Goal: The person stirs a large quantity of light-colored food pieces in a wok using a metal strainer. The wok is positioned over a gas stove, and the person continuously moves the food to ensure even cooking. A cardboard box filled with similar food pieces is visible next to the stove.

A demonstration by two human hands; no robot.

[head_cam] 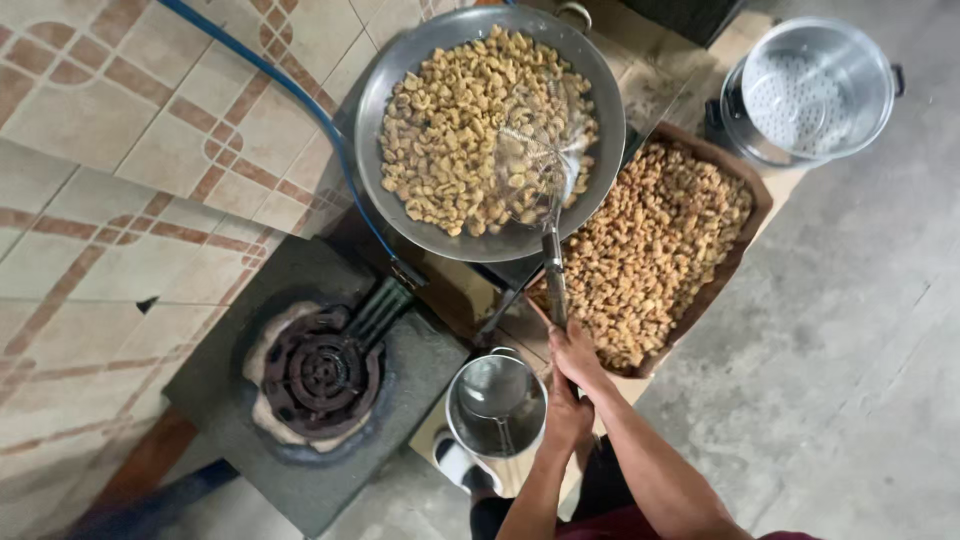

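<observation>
Both hands, right hand [577, 352] ahead of left hand [567, 412], clamped on the skimmer [552, 262] handle for leverage, mesh dipped in the wok [400, 70] at 12 o'clock, tray [757, 190] alongside at 1.

Light: I see soft, even daylight, fairly bright.
Glare: pale sheen on the wok [400, 75] rim.
Blur: the skimmer [535, 165] basket smears.
Edges: lower left softens.

Wok [400, 100] top centre, pieces [450, 130] in it, wire skimmer [535, 165] resting in wok's right half. Tray [745, 180] of pieces just right of wok, steamer pot [810, 90] behind tray. Burner [320, 370] left of small pot [495, 415], both in front of wok.
</observation>
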